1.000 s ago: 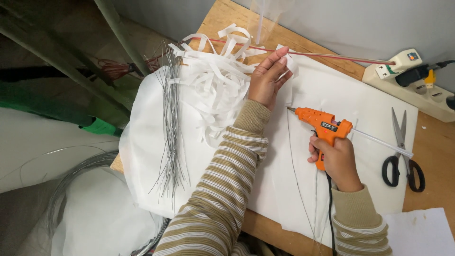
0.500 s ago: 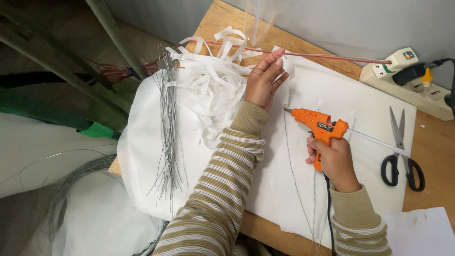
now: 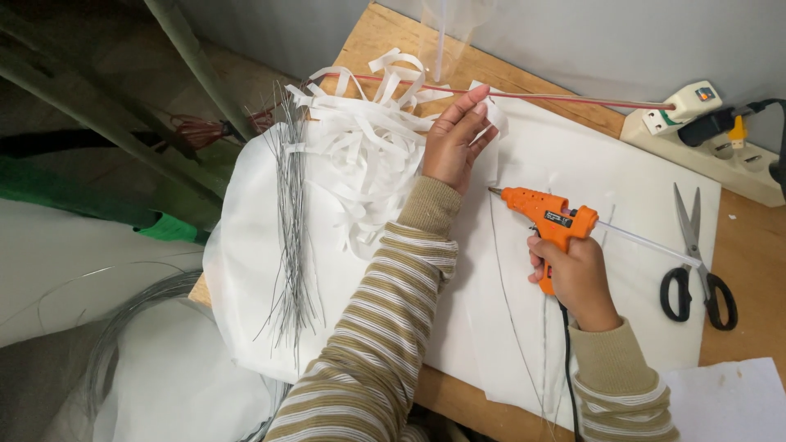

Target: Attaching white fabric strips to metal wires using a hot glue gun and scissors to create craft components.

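Note:
My right hand grips the handle of an orange glue gun, its nozzle pointing left just above a thin wire lying on a white sheet. My left hand reaches across with fingers stretched and pinches a white paper strip at the edge of a heap of white paper strips. A clear glue stick sticks out of the gun's back.
A bundle of thin grey wires lies on white fabric at left. Black-handled scissors lie at right on the wooden table. A power strip sits at the back right; a red rod runs along the back.
The view has shifted slightly. My left hand has stayed at the strip pile, fingers adjusting on a strip. The glue gun has moved a little left and down toward the wire.

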